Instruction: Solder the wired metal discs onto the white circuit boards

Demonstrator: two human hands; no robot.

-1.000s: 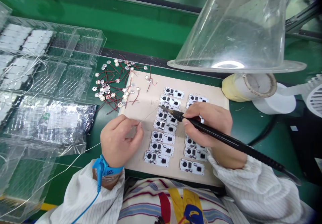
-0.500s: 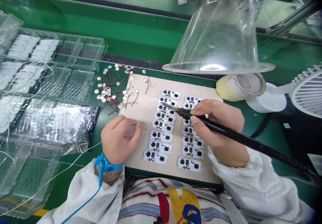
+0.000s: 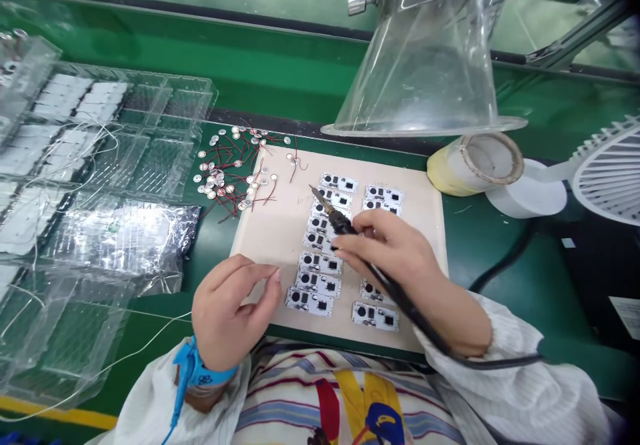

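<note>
My right hand (image 3: 400,248) is closed around the black handle of a soldering iron (image 3: 341,223). The iron's metal tip points up and left, over the upper boards of the left column. My left hand (image 3: 233,311) is pinched, low at the left edge of the beige mat (image 3: 277,228). A thin pale wire, which looks like solder wire (image 3: 137,353), runs into that hand from the left; the bit between the fingertips is barely visible. White circuit boards (image 3: 319,283) lie in two columns on the mat. My right hand hides part of the right column (image 3: 375,315).
Small round discs with red and black leads (image 3: 215,178) lie in a heap beyond my left hand. Clear plastic trays (image 3: 165,158) and a shiny bag (image 3: 125,238) fill the left. A transparent hood (image 3: 425,85) hangs above; a yellowish roll (image 3: 450,168) and white fan (image 3: 613,171) stand right.
The soldering iron and my right hand have moved left and toward me, uncovering the upper right boards. The iron now stands more steeply. My left hand has drawn slightly down, still pinched.
</note>
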